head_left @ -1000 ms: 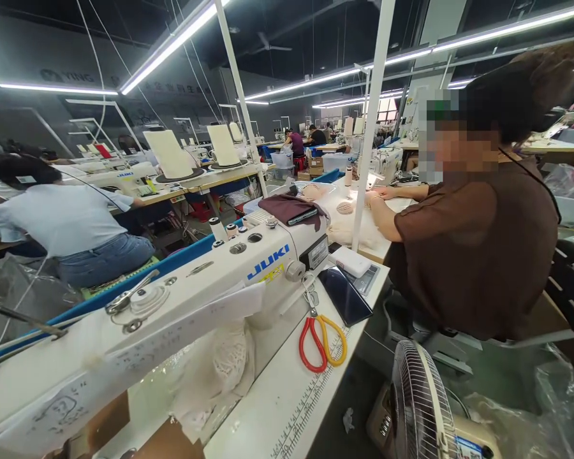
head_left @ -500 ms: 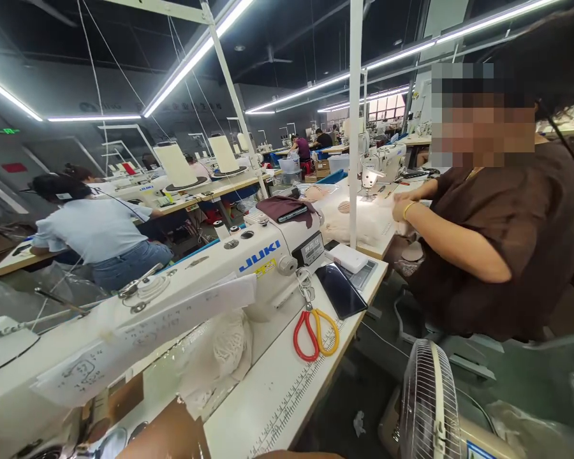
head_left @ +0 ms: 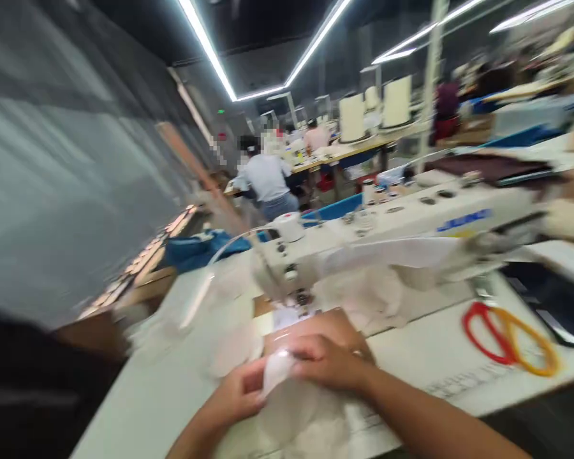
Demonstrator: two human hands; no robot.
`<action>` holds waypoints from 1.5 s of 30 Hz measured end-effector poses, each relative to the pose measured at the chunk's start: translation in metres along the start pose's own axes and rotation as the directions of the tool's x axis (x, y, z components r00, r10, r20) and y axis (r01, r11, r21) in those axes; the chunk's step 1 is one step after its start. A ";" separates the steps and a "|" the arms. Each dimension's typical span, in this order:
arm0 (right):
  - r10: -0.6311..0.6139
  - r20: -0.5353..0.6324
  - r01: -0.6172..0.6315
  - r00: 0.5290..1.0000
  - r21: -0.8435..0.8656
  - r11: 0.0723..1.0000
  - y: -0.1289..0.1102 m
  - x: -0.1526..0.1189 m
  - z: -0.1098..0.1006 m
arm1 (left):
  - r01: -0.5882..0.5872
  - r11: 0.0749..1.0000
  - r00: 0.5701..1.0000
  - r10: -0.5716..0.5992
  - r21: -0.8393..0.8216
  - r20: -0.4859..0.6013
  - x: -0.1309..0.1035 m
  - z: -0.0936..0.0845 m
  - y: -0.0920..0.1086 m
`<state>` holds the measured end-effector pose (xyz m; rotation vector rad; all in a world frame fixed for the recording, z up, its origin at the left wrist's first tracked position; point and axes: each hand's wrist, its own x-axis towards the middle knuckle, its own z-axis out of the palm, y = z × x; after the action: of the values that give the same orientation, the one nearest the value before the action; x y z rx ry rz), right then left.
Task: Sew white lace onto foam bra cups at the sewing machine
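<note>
Both hands are closed on a pale beige fabric piece (head_left: 299, 411) in front of the needle area of a white sewing machine (head_left: 392, 220). My left hand (head_left: 239, 390) pinches its left edge, and my right hand (head_left: 330, 364) grips its upper right edge. Between the hands a whitish part of the piece bulges up; motion blur hides its detail. Under and behind my right hand lies a brown flat sheet (head_left: 337, 319). Another pale round fabric piece (head_left: 234, 350) rests on the table left of the needle area. More beige cloth (head_left: 368, 296) lies beneath the machine arm.
Scissors with red and yellow handles (head_left: 511, 341) lie on the table (head_left: 143, 395) to the right, beside a dark phone-like slab (head_left: 545, 296). A blue cloth (head_left: 201, 252) sits beyond the table's left end. Thread cones (head_left: 351, 118) and a seated person (head_left: 266, 178) are farther back.
The view has swung left and toward the machine's needle end. Both my hands and the held fabric now show. The neighbouring worker in brown and the fan have left the picture.
</note>
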<state>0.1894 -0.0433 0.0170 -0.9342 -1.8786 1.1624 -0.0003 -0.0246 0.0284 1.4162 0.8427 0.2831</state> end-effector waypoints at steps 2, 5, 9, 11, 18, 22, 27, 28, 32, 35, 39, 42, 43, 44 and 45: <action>0.055 0.003 -0.055 0.999 0.048 0.997 0.016 -0.004 0.004 | 0.042 0.992 0.998 -0.047 -0.119 -0.039 -0.009 -0.022 -0.015; 0.175 0.024 -0.176 0.984 0.013 0.984 0.033 -0.003 0.008 | 0.046 0.969 0.993 -0.072 -0.242 -0.098 -0.002 -0.041 -0.031; 0.309 0.055 -0.306 0.949 -0.067 0.950 0.041 -0.005 0.015 | 0.040 0.957 0.996 -0.060 -0.286 -0.062 0.008 -0.047 -0.032; 0.329 0.038 -0.323 0.944 -0.114 0.940 0.043 -0.006 0.017 | 0.058 0.964 0.998 -0.066 -0.259 -0.021 0.007 -0.046 -0.030; 0.397 -0.120 -0.405 0.910 -0.048 0.913 0.037 -0.007 0.015 | 0.034 0.978 0.987 -0.066 -0.208 -0.147 0.005 -0.039 -0.034; 0.385 -0.199 -0.405 0.901 -0.072 0.911 0.037 -0.009 0.009 | -0.006 0.971 0.995 -0.017 -0.240 -0.094 0.006 -0.038 -0.036; 0.391 -0.102 -0.399 0.915 -0.070 0.914 0.042 -0.008 0.005 | -0.028 0.957 0.994 -0.003 -0.287 -0.108 0.007 -0.037 -0.039; 0.391 -0.088 -0.395 0.916 -0.038 0.918 0.041 -0.007 0.006 | -0.030 0.959 0.993 -0.002 -0.282 -0.115 0.007 -0.037 -0.039; 0.384 0.004 -0.384 0.923 0.025 0.923 0.034 -0.004 0.012 | -0.017 0.970 0.994 -0.010 -0.244 -0.111 0.007 -0.035 -0.039; 0.375 0.023 -0.375 0.927 0.018 0.927 0.030 -0.003 0.016 | -0.009 0.971 0.996 -0.011 -0.238 -0.084 0.006 -0.034 -0.036; 0.363 0.019 -0.364 0.931 0.028 0.931 0.032 0.000 0.022 | -0.033 0.970 0.997 0.015 -0.241 -0.073 0.007 -0.033 -0.036; 0.387 -0.044 -0.380 0.921 0.118 0.918 0.033 0.003 0.027 | -0.038 0.971 0.995 0.014 -0.237 -0.102 0.009 -0.032 -0.040; 0.395 -0.073 -0.381 0.916 0.154 0.912 0.034 0.003 0.028 | -0.041 0.974 0.994 0.018 -0.225 -0.106 0.008 -0.032 -0.040; 0.403 -0.104 -0.381 0.909 0.183 0.906 0.034 0.002 0.028 | -0.046 0.980 0.995 0.027 -0.193 -0.099 0.005 -0.033 -0.037; 0.410 -0.145 -0.380 0.900 0.196 0.904 0.036 -0.001 0.027 | -0.050 0.991 0.995 0.038 -0.126 -0.091 0.000 -0.035 -0.033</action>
<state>0.1735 -0.0428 -0.0253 -1.3233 -1.4583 1.3911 -0.0330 -0.0045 -0.0005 1.3111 0.8507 0.4288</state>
